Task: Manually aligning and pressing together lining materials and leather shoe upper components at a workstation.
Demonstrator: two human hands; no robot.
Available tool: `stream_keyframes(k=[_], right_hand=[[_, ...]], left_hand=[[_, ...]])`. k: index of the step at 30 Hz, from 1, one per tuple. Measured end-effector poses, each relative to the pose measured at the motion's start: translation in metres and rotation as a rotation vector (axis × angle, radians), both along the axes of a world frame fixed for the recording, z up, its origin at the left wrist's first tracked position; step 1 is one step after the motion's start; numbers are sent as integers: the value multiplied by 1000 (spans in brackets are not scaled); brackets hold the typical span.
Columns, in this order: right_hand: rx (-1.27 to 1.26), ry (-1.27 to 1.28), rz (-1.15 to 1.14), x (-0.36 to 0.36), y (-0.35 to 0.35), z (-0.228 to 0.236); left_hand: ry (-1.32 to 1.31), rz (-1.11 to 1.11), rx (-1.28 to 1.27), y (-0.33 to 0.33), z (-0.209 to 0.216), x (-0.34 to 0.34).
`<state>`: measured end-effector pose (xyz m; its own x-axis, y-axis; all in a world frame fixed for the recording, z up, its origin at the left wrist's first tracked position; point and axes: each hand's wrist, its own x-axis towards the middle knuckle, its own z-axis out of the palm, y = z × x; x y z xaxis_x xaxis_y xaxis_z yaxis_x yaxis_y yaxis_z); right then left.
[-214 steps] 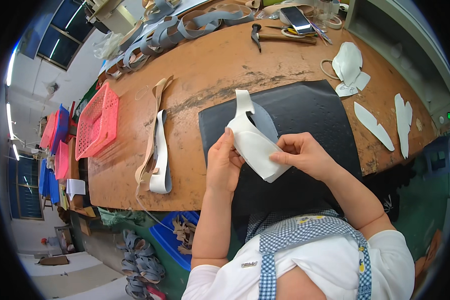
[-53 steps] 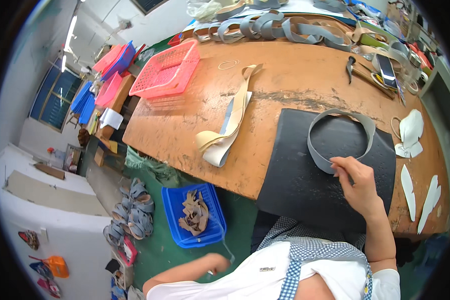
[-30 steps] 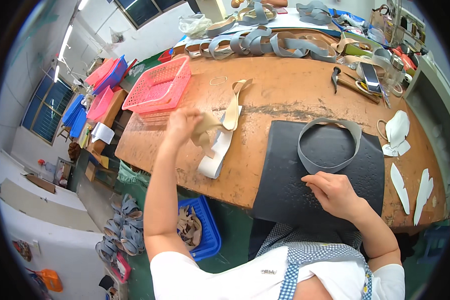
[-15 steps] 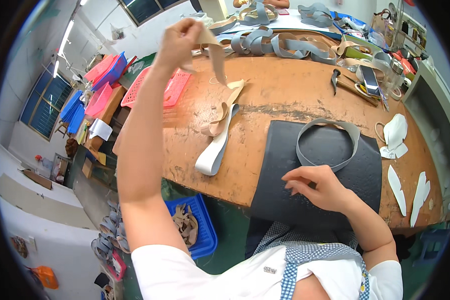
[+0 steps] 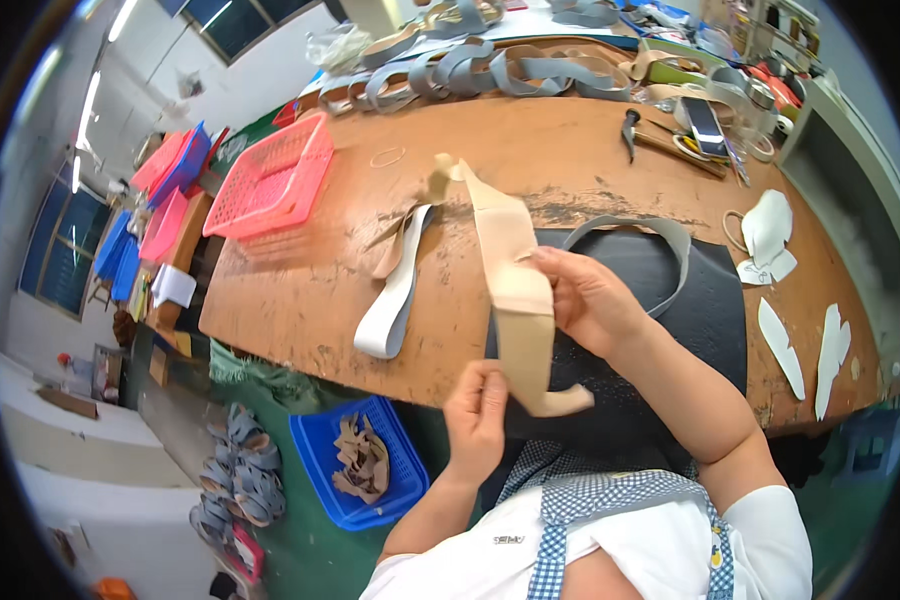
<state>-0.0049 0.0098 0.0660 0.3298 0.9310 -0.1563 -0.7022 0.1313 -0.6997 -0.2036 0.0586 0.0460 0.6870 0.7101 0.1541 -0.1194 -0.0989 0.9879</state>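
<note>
A long beige strip of leather-like material (image 5: pixel 510 245) hangs in folds in front of me, over the left edge of the black mat (image 5: pixel 705 340). My right hand (image 5: pixel 590 300) pinches its right edge between thumb and fingers. Lower down, my left hand (image 5: pixel 475 415) is closed at the strip's left edge, the fingers curled; the exact grip is partly hidden. Behind my right hand, a grey band formed into a loop (image 5: pixel 682 255) rests on the mat. Left of the strip, a folded white-and-grey band (image 5: pixel 395 300) lies on the table beside smaller tan pieces (image 5: pixel 390 250).
A pink basket (image 5: pixel 270 180) stands on the wooden table's left side. Grey looped bands (image 5: pixel 530 75) line the back. A hammer (image 5: pixel 630 135), phone (image 5: pixel 705 125) and white pattern pieces (image 5: pixel 780 345) lie right. On the floor, a blue basket (image 5: pixel 305 465) holds tan scraps.
My left hand has come down from high at the left, bringing the beige strip near the mat. My right hand has lifted from over the mat and taken hold of the strip.
</note>
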Motion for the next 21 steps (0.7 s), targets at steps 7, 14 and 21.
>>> stream_keyframes(k=[7, 14, 21], right_hand=[[-58, -12, -89, 3, -3, 2], [73, -155, -239, -9, -54, 49], [43, -301, -466, -2, -108, 89]], left_hand=[[219, 98, 963, 96, -27, 38], [988, 86, 1315, 237, -85, 117], [1238, 26, 1116, 269, -29, 148]])
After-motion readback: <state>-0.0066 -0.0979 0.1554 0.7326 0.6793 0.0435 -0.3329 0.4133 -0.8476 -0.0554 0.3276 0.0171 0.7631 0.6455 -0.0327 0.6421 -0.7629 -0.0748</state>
